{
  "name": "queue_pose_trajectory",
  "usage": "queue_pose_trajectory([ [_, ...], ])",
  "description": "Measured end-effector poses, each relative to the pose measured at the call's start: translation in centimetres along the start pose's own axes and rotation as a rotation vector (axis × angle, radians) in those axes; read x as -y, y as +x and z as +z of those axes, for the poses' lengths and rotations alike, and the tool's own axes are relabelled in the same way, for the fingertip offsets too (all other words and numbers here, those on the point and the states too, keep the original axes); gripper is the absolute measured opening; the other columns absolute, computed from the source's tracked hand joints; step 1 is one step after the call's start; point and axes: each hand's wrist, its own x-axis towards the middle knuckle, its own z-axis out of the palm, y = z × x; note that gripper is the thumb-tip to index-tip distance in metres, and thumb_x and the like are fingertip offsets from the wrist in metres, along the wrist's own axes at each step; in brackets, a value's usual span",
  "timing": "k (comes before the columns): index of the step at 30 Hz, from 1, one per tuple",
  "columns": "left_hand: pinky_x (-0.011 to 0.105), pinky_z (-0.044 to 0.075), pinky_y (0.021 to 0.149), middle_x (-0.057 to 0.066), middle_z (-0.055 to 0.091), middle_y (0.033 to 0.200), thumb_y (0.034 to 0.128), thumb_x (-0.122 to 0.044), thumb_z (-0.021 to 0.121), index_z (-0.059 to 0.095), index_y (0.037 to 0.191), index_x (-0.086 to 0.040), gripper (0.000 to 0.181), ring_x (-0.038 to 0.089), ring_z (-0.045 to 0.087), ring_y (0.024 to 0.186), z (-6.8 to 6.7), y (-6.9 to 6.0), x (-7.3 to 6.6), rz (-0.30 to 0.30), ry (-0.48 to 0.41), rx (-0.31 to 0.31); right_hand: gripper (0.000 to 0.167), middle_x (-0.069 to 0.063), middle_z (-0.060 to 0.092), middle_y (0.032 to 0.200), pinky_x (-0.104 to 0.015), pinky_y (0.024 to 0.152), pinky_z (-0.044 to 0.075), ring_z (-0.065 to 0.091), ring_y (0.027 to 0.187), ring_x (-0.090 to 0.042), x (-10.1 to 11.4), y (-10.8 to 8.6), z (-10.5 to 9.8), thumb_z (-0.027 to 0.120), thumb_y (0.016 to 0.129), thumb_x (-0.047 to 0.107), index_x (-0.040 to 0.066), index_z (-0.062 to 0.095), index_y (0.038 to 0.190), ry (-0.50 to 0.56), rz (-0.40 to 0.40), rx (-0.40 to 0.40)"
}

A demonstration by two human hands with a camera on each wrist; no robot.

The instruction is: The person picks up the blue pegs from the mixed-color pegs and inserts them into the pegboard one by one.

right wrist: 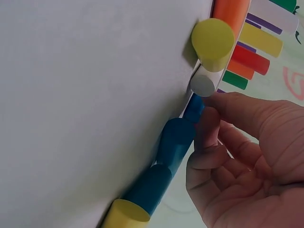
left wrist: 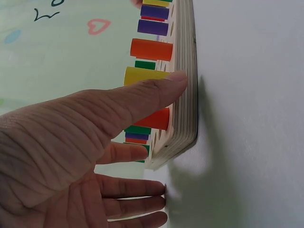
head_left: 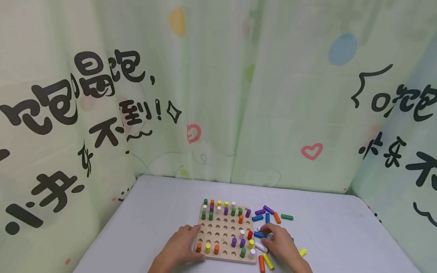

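A square wooden pegboard carries several coloured pegs in its holes, mostly in the back rows and along the front and right. My left hand rests at its front left corner. The thumb touches the front edge beside a yellow peg, and the other fingers stretch straight along the left side. Right of the board, my right hand has its thumb and forefinger around the right end of a blue peg lying on the table. A white peg lies just in front of it.
More loose pegs lie right of the board: purple, orange and green behind, yellow and orange in front. Another yellow peg lies beyond my right hand. A printed curtain hangs around the white table.
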Motion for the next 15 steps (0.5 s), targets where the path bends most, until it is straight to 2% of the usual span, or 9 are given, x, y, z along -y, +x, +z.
queue_pose_trajectory([
  [8, 0.061, 0.046, 0.103, 0.019, 0.061, 0.126, 0.0721, -0.041, 0.092, 0.059, 0.138, -0.004, 0.083, 0.039, 0.057, 0.117, 0.11, -0.15, 0.24, -0.018, 0.010, 0.011, 0.022, 0.000, 0.069, 0.092, -0.032, 0.072, 0.055, 0.055, 0.074, -0.015, 0.27, 0.08, 0.17, 0.079, 0.085, 0.002, 0.006, 0.071, 0.106, -0.004, -0.020, 0.002],
  [15, 0.059, 0.047, 0.103, 0.017, 0.061, 0.125, 0.0745, -0.045, 0.090, 0.058, 0.140, -0.005, 0.082, 0.037, 0.057, 0.115, 0.26, -0.21, 0.16, 0.016, 0.041, 0.011, 0.021, 0.001, 0.068, 0.089, -0.026, 0.065, 0.051, 0.053, 0.071, -0.014, -0.09, -0.29, 0.10, 0.079, 0.086, 0.004, 0.006, 0.071, 0.105, -0.009, -0.025, -0.019],
])
